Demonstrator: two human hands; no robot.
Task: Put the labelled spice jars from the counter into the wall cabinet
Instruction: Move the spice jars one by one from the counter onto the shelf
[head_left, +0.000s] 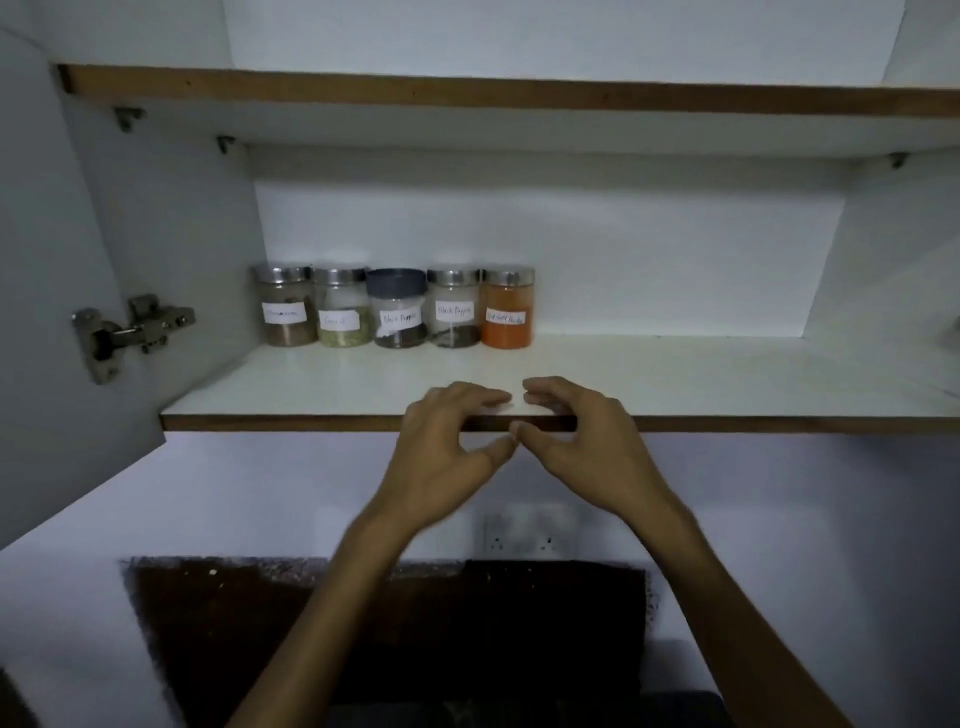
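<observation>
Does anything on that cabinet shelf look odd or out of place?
Only slightly: the middle jar has a dark plastic lid, while its four neighbours have shiny metal ones. All five stand upright in a neat row, with nothing spilled. Both hands hold nothing.

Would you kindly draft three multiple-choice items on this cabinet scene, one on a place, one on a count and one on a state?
1. Where do the spice jars stand?
A. At the left back of the lower shelf
B. On the upper shelf
C. At the lower shelf's front right edge

2. How many jars are in the row?
A. Three
B. Five
C. Seven

3. What are the hands holding?
A. The left hand grips the orange jar
B. Each hand holds a jar
C. Nothing

Answers:
1 A: the row sits against the back wall, near the left side.
2 B: four have silver lids and the dark-lidded jar makes five.
3 C: the left hand and right hand have loosely curled fingers at the shelf's front edge, well apart from the jars, including the orange jar.
</observation>
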